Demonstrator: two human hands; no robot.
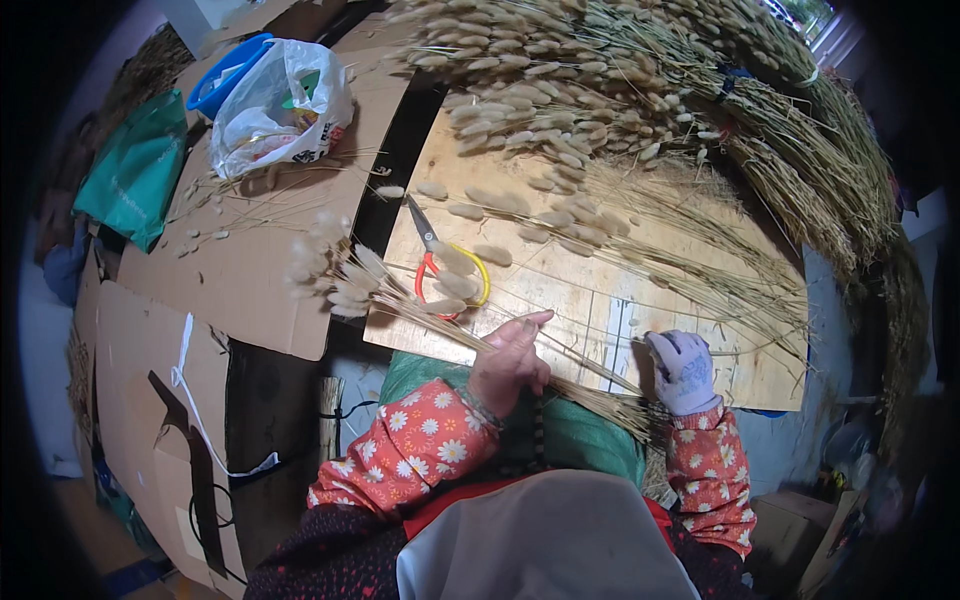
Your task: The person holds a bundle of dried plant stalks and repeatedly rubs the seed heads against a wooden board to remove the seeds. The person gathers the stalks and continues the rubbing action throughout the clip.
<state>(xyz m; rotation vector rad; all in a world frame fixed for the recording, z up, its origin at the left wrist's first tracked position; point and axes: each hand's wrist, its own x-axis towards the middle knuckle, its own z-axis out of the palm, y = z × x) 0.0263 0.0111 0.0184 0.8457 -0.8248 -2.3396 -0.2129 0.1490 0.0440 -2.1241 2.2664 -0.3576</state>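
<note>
My bare left hand [511, 361] is closed around the stems of a bunch of dried bunny tail grass [360, 281], whose fluffy heads point to the left. The stem ends run out to the right, toward my gloved right hand [681, 369]. That hand is over the board's near edge by the stems; its fingertips are partly hidden, so its hold cannot be told. Scissors [450, 281] with one red and one yellow handle lie on the wooden board [510, 172], blades toward the back, partly under loose heads. More loose stems [690, 277] lie across the board.
Large tied bundles of dried grass [795, 135] fill the back right. On the cardboard [277, 262] at the left stand a blue basin [225, 71], a white plastic bag [292, 105] and a green bag [135, 172]. A white string [184, 367] hangs over cardboard at the lower left.
</note>
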